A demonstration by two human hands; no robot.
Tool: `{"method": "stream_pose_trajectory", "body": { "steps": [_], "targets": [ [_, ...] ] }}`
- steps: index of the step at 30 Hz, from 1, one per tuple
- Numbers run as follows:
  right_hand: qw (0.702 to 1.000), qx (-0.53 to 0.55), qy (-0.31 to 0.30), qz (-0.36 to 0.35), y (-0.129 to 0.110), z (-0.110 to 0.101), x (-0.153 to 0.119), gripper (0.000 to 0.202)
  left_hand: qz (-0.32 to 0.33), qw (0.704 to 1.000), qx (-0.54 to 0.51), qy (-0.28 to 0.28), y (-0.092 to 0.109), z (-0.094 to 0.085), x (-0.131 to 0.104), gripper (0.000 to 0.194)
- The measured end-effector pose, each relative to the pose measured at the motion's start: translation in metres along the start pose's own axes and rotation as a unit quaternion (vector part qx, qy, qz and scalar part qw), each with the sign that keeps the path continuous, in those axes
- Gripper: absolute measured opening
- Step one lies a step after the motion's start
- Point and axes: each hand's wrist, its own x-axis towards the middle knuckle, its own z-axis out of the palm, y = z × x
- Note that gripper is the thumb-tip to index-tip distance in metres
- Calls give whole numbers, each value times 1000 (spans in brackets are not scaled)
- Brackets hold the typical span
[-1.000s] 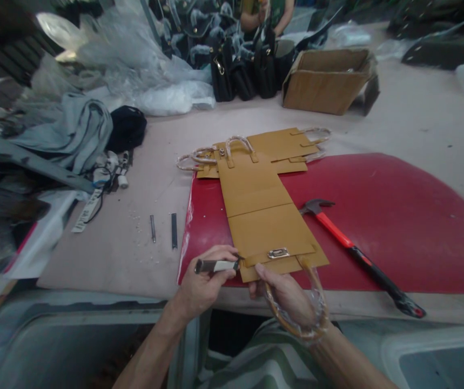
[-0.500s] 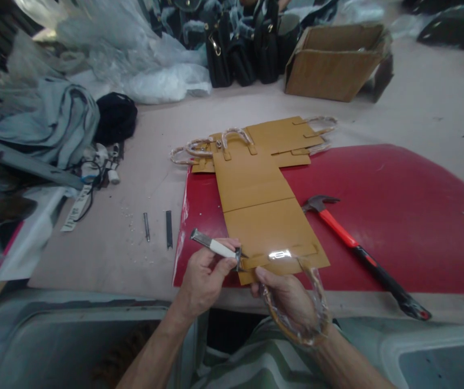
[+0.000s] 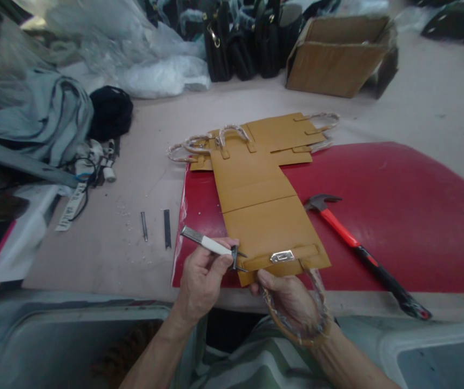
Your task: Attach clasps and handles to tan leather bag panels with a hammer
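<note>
Tan bag panel (image 3: pixel 256 183) lies lengthwise over the red sheet (image 3: pixel 394 216) on the tabletop (image 3: pixel 154 121), its near end by the front edge, seemingly for easy reach. The right hand (image 3: pixel 290 300) grips that end, thumb on top, probably to steady it; the film-wrapped handle (image 3: pixel 315 340) loops around the hand and wrist. The left hand (image 3: pixel 199 281) is closed around a pronged tool (image 3: pixel 215 246), tilted so its prongs point at the panel's near left corner; whether they touch it, I cannot tell. The metal clasp (image 3: pixel 282 256) faces up. A claw hammer (image 3: pixel 339 227) rests at the right, its grip towards the person, perhaps for handy pick-up. A white label (image 3: pixel 71 208) bears dark lettering, too blurred to read; I can make out no brand.
</note>
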Motion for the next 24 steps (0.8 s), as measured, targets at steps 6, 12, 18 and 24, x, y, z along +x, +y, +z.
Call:
{"method": "stream_pose_trajectory", "body": {
  "steps": [6,12,18,24],
  "targets": [
    [1000,7,6,-10,-2,7,0,36,20,999,46,-3,0,1,-1,14],
    [1000,-15,4,-17,4,3,2,36,33,997,64,1,1,3,0,13],
    [992,-119,-28,-18,3,4,-2,45,59,991,121,12,1,7,3,11],
    [984,-172,-32,24,-8,3,-6,49,3,997,73,0,-6,10,3,15]
  ]
}}
